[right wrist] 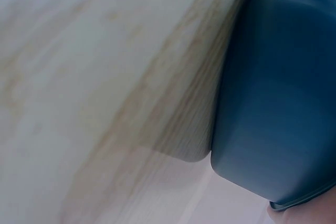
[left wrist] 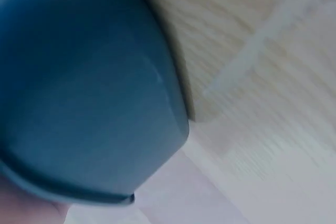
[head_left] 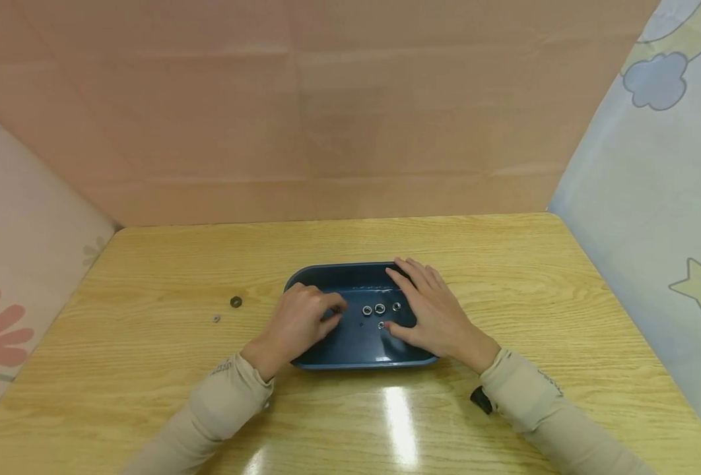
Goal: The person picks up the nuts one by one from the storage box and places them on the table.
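A dark blue tray point(head_left: 350, 349) holds several metal nuts point(head_left: 379, 309) in its middle and right part. Over its left end, my left hand point(head_left: 300, 320) has bent fingers, with a small nut point(head_left: 337, 309) showing at the thumb and forefinger. My right hand point(head_left: 436, 320) reaches across the right end with fingers spread along the far rim. Its thumb tip lies right at a small nut point(head_left: 381, 325). Both wrist views show mainly the outer wall of the tray point(left wrist: 94, 103), with a bit of a hand at its rim point(right wrist: 307, 211).
On the wooden table point(head_left: 166, 389), left of the tray, lie a dark nut point(head_left: 235, 301) and a small silver nut point(head_left: 216, 318). A black object point(head_left: 481, 400) sticks out beside the right sleeve. A brown wall covering point(head_left: 327, 145) rises behind the table.
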`<state>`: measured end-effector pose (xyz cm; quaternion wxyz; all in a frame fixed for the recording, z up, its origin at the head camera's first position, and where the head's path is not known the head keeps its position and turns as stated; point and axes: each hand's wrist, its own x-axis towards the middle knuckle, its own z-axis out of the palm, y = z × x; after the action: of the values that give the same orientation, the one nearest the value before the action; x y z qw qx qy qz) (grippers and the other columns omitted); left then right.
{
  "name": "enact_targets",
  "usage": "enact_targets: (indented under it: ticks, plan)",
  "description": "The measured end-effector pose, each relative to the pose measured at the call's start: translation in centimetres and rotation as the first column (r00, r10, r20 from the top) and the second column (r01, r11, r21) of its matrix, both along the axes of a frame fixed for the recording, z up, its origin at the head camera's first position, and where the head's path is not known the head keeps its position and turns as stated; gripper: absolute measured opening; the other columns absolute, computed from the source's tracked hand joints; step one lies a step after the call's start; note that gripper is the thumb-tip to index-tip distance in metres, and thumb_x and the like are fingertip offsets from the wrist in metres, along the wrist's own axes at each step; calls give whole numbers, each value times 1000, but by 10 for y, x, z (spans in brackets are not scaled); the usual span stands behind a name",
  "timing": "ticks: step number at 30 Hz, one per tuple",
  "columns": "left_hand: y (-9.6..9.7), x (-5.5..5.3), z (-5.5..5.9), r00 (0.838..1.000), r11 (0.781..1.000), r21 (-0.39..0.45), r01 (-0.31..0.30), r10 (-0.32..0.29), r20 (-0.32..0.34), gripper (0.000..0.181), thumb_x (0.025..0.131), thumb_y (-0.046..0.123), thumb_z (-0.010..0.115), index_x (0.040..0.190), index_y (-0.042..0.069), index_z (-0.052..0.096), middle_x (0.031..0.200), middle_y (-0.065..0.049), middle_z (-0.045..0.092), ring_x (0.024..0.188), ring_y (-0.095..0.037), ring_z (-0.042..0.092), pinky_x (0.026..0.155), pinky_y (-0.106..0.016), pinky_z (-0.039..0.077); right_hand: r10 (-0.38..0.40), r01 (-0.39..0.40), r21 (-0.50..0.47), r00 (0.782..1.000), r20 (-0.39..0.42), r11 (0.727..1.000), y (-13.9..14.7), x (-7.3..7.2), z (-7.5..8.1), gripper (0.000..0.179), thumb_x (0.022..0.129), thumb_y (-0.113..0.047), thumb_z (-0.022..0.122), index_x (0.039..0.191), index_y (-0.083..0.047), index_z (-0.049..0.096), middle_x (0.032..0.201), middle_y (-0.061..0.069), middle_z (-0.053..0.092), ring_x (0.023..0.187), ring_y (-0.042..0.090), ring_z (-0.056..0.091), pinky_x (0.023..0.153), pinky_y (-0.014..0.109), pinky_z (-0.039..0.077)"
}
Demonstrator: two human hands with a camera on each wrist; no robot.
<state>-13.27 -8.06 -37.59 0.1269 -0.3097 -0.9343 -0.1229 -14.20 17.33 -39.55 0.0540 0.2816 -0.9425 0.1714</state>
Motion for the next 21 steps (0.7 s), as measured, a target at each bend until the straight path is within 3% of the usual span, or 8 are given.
enact_targets:
  ticks: [12,21]
  plan:
    - [-17,3,9,999,998,69,8,-5,-37,16,77,11,84,91,14,77,83,3,77,79,-16,70,85,-42,54,-1,1,0,1000,10,1000,0,-1,-1,90,85,-49,69,154,-7,32,164,14,23,151,35,20,123,57,14]
    - [-31,7,13,996,998,50,-24,28,-81,16,75,12,86,89,13,77,83,1,76,77,-17,69,89,-43,52,7,-7,-13,1000,-11,1000,0,-1,-3,91,83,-47,71,154,-5,33,162,15,25,150,37,22,122,58,16]
